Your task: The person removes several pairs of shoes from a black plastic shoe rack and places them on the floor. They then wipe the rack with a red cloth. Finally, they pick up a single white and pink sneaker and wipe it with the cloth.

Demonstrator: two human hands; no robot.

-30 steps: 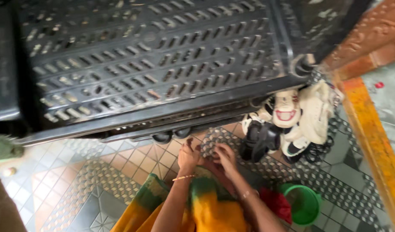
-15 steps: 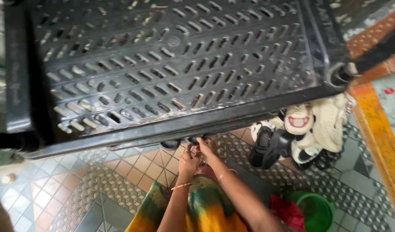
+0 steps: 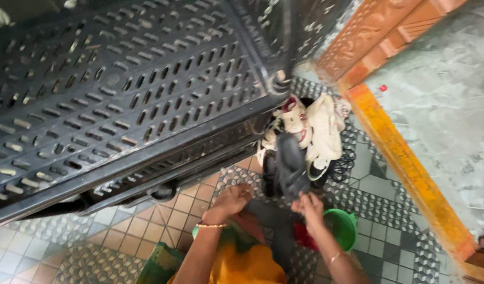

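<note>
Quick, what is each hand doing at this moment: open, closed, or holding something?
Left hand: closed in a loose fist, nothing visible in it, low over the tiled floor.
Right hand: closed on a dark grey cloth, lifting it.

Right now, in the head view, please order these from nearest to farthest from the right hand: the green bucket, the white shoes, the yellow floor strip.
From the right hand:
1. Green bucket, just beside it, lower right.
2. White shoes, above it, against the black rack's corner.
3. Yellow floor strip, far right, along the grey floor.
</note>
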